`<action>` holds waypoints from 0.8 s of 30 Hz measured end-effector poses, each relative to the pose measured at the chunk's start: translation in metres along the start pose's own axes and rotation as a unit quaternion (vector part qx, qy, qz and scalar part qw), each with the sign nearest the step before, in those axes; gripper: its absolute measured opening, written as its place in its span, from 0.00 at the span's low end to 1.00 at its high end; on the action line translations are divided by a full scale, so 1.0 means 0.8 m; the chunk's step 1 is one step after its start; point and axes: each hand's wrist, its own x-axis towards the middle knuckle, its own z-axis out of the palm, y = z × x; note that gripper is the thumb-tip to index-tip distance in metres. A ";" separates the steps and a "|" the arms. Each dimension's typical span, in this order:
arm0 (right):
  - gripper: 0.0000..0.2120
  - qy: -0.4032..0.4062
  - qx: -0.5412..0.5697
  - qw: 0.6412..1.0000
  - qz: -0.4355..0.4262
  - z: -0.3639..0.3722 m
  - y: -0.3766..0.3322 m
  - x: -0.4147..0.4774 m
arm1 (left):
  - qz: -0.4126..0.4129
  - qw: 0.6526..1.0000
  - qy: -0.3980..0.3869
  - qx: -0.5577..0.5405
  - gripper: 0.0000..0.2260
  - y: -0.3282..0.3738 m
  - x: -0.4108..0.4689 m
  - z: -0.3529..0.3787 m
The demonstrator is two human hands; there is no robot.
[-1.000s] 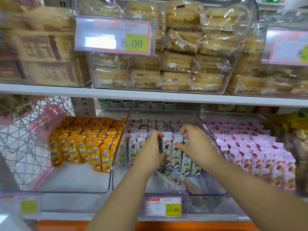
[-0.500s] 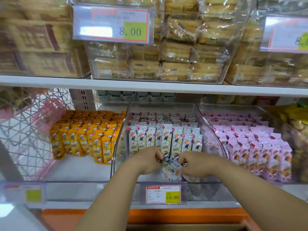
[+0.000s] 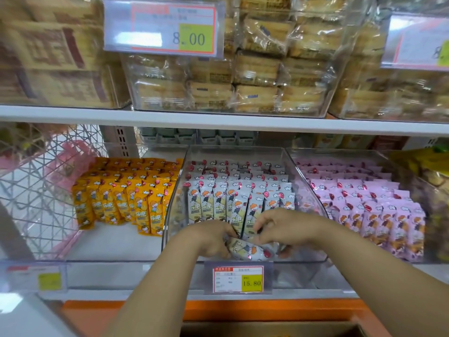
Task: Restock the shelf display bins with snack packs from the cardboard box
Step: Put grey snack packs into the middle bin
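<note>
The loose white snack packs (image 3: 247,250) lie on their sides at the front of the middle clear bin (image 3: 173,205), just ahead of the upright row (image 3: 233,203) of the same kind. They look like small pillow-sealed film sachets: light, soft, crinkly and probably slick. Their contents could crush, so a gentle pinch across the body or at a crimped end should serve better than a squeeze. The left hand (image 3: 211,237) curls its fingers round the left end of the bunch. The right hand (image 3: 284,229) pinches it from above on the right. How many packs they hold I cannot tell. In the neighbouring bins stand orange packs (image 3: 126,198) to the left and pink packs (image 3: 369,205) to the right, and a price label (image 3: 238,279) hangs below.
</note>
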 end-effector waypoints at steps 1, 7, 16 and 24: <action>0.10 0.011 0.015 1.000 -0.006 -0.002 0.000 0.001 | -0.001 1.000 0.012 -0.007 0.24 -0.002 0.000 0.001; 0.15 0.032 0.089 0.993 -0.064 -0.005 0.001 -0.003 | -0.004 0.996 0.088 -0.019 0.21 -0.004 -0.006 -0.003; 0.18 0.203 0.065 0.969 -0.122 -0.017 -0.005 -0.014 | 0.026 0.972 0.220 -0.076 0.10 0.008 -0.058 -0.027; 0.17 0.244 0.182 0.939 -0.161 -0.028 -0.002 -0.026 | -0.006 0.942 0.324 -0.092 0.15 -0.004 -0.101 -0.036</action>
